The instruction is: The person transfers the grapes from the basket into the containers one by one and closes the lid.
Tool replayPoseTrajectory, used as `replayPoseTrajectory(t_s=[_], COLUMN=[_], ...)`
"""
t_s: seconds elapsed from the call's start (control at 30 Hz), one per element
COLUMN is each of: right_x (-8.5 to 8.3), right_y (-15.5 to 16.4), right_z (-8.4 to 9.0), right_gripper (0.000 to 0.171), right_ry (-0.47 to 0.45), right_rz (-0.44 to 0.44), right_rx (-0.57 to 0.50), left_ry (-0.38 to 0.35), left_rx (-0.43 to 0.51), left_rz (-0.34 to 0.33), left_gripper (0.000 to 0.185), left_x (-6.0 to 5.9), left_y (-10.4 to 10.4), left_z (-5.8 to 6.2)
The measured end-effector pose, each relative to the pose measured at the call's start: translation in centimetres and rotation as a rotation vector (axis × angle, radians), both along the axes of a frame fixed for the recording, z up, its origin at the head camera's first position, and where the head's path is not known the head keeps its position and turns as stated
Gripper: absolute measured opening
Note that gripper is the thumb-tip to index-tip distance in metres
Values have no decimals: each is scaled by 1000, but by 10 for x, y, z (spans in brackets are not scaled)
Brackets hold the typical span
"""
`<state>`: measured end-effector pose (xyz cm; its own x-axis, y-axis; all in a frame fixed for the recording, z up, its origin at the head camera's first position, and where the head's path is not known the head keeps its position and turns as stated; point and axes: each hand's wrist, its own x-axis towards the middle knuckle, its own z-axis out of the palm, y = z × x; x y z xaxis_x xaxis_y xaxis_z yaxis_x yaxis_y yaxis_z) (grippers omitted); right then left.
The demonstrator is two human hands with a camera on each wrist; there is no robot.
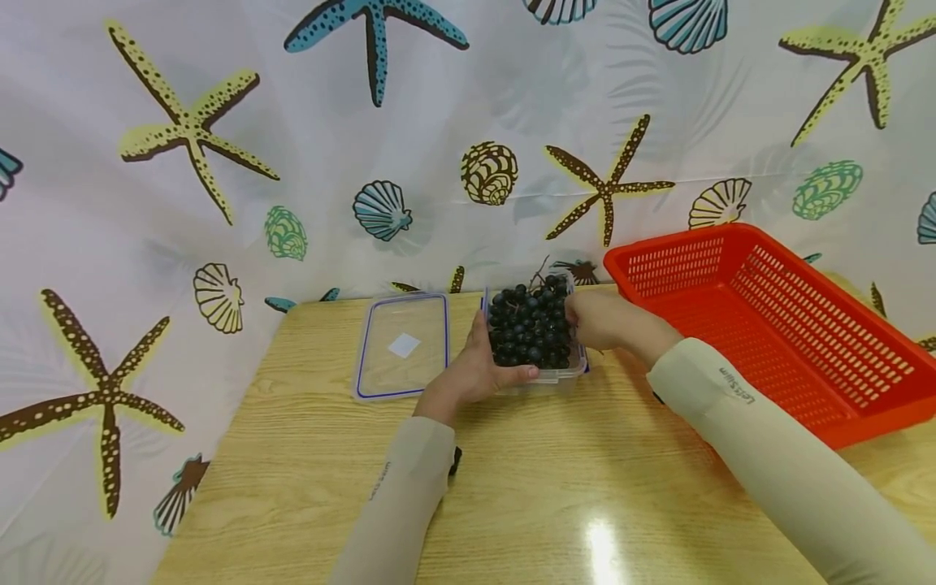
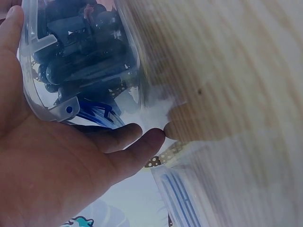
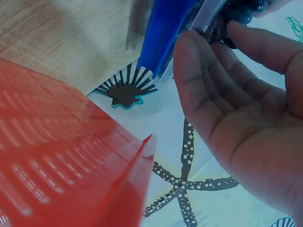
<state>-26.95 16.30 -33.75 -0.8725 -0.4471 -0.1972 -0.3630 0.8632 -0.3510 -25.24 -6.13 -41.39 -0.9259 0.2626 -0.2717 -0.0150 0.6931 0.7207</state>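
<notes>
A clear plastic container (image 1: 559, 375) with blue latches stands near the table's back edge, heaped with dark grapes (image 1: 526, 329). My left hand (image 1: 471, 370) rests against its front left corner, the thumb along the front wall and the fingers nearly straight along the side. My right hand (image 1: 595, 319) is at the right rim, its fingers bent. In the right wrist view, thumb and fingertips close around dark grapes (image 3: 240, 13) at the rim; part of that hold is hidden. Brown stems stick up at the back of the heap.
A clear lid (image 1: 387, 325) with a blue seal and a white label lies flat left of the container. A red perforated basket (image 1: 746, 325) stands at the right, close to my right forearm. Behind the wooden table (image 1: 497, 504) hangs a cloth printed with starfish and shells.
</notes>
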Motion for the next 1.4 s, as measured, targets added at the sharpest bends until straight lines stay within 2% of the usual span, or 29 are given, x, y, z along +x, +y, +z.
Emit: replayPoseTrajectory(t_s=[0.17,0.4,0.47,0.57,0.67,0.97,1.13,1.23,1.4], right_x=[1,-3,-5,-6,-7,-6,-5,-6,-6], right_y=[-4,-10,-10,-11,-13,-13,-14,-14,-12], right_z=[-2,-9,-13,-20,-26,-23,-17,-14,-6], right_gripper=[15,14,24,51,63,47,32,25,35], right_ry=[80,89,56,-22,-69,-57,71,107,117], right_rz=[8,-6,-10,-9,-11,-34,-41,-39,-82], right_rx=[-3,7,1,10,46,88,145,113,-50], left_ry=[2,-1,-3,-1,4,11,19,16,23], left_rx=[8,4,3,4,6,10,4,-6,-13], left_rz=[-3,-11,-11,-11,-16,-22,-24,-20,-28], left_gripper=[132,132,133,133,132,132,132,132,131], left_x=[0,-1,-2,-2,-2,1,-1,-1,0], left_y=[-1,-1,0,0,0,1,1,0,-1], left_z=[0,0,0,0,0,3,2,2,2])
